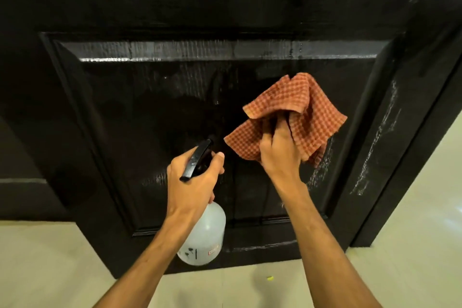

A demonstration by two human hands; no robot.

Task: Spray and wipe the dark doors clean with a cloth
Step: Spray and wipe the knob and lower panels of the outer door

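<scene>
Left hand [192,182] grips spray bottle [205,237], lower centre, nozzle toward dark door [150,107]. Right hand [277,152] clutches bunched checked cloth [295,112] at panel, centre right; contact unclear. Panel looks wet. Risks: drips reaching floor [62,270] if wiping lags; white streaks [375,147] at right missed; bunched cloth smearing.

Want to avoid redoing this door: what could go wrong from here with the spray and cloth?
1. The cloth is loosely bunched in the right hand, so a wipe may smear rather than lift.
2. White streaks on the door right of the cloth could get missed.
3. The spray bottle in the left hand aims near the cloth; a squeeze might hit the right hand.
</scene>
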